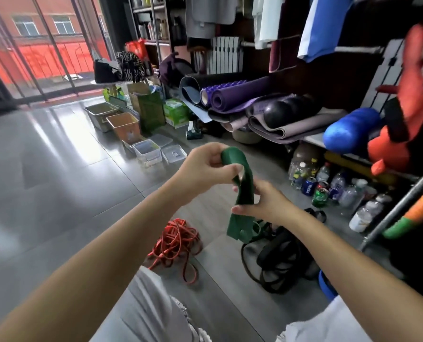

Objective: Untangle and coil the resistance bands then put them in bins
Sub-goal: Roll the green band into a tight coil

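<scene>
The fingers and thumb of the left hand [205, 164] curl tight on the top fold of a wide, flat, dark green rubber resistance band [245, 187], held up in the air in front of the person. Just under that fold the right hand [264, 201] pinches the same band between thumb and curled fingers, and its loose end dangles below (doubled over, as far as I can see). On the grey floor [57, 169], below and left of the green band, lies a tangled heap of thin red bands [175, 240]; below and right of it, a knot of black bands [277, 260]. Beyond the green band, leftward, stands a clear plastic bin [147, 151], an orange bin [124, 125] just behind.
</scene>
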The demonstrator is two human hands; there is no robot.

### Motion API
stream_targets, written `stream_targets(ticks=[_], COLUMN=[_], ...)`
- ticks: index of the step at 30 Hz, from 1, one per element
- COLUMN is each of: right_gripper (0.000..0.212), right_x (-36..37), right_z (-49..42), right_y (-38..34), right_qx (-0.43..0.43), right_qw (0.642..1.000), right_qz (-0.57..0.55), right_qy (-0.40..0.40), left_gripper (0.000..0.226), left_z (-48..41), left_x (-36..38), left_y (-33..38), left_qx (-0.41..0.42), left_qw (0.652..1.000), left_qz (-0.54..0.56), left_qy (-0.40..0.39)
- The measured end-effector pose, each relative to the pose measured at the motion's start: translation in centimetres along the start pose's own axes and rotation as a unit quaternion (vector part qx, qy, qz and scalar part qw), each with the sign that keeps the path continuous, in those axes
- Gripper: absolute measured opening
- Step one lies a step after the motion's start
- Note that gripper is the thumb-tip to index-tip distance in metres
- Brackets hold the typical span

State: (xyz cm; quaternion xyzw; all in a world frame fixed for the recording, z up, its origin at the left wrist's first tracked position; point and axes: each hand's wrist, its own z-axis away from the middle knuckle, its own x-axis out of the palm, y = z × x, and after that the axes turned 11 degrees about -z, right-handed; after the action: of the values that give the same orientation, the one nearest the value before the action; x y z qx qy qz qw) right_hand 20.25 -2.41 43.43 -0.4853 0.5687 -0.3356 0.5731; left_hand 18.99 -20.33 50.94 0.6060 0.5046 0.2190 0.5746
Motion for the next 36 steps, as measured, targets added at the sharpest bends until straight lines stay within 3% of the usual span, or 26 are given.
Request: stream_targets(ticks=[4, 11, 14, 17, 20, 25, 27, 31, 34, 36], right_gripper=[0.036, 0.046, 0.053, 0.058, 0.06, 0.101, 0.097, 0.066, 0.056, 0.056], right_x=[0.8, 2.0, 3.4, 4.4, 4.5, 4.7, 5.7, 7.7, 8.3, 8.3], right_z=[0.3, 1.0, 1.4, 1.7, 2.6, 3.7, 3.7, 3.9, 4.4, 4.9], right_y=[-0.3, -0.2, 0.6, 0.6, 1.1, 2.5, 2.5, 3.4, 4.6, 5.2], right_qx=[0.013, 0.045, 0.052, 0.023, 0.001, 0.039, 0.036, 0.036, 0.065, 0.088], right_qw=[0.999, 0.997, 0.996, 0.992, 0.987, 0.98, 0.982, 0.974, 0.978, 0.981], right_qz=[-0.04, -0.05, -0.036, -0.103, -0.148, -0.174, -0.159, -0.186, -0.158, -0.143], right_qy=[0.008, -0.038, -0.058, -0.064, -0.063, -0.091, -0.099, -0.125, -0.119, -0.101], left_gripper=[0.017, 0.022, 0.021, 0.033, 0.033, 0.027, 0.03, 0.034, 0.035, 0.032], left_z=[0.4, 2.4, 3.2, 4.0, 5.0, 6.6, 7.1, 8.2, 9.0, 9.3], left_x=[-1.3, -2.8, -2.1, -1.1, -1.0, -1.1, -0.7, 0.0, 0.2, 0.2], left_y=[0.4, -1.7, -2.1, -2.5, -3.2, -4.9, -5.4, -5.9, -6.0, -6.2], left_qx=[-0.012, -0.088, -0.098, -0.118, -0.126, -0.113, -0.115, -0.12, -0.139, -0.146], left_qw=[0.999, 0.987, 0.993, 0.992, 0.99, 0.984, 0.975, 0.965, 0.973, 0.984], left_qz=[0.043, 0.128, 0.059, -0.046, -0.06, -0.121, -0.172, -0.222, -0.179, -0.095], left_qy=[0.008, 0.053, 0.013, -0.028, -0.034, -0.063, -0.078, -0.065, -0.037, -0.03])
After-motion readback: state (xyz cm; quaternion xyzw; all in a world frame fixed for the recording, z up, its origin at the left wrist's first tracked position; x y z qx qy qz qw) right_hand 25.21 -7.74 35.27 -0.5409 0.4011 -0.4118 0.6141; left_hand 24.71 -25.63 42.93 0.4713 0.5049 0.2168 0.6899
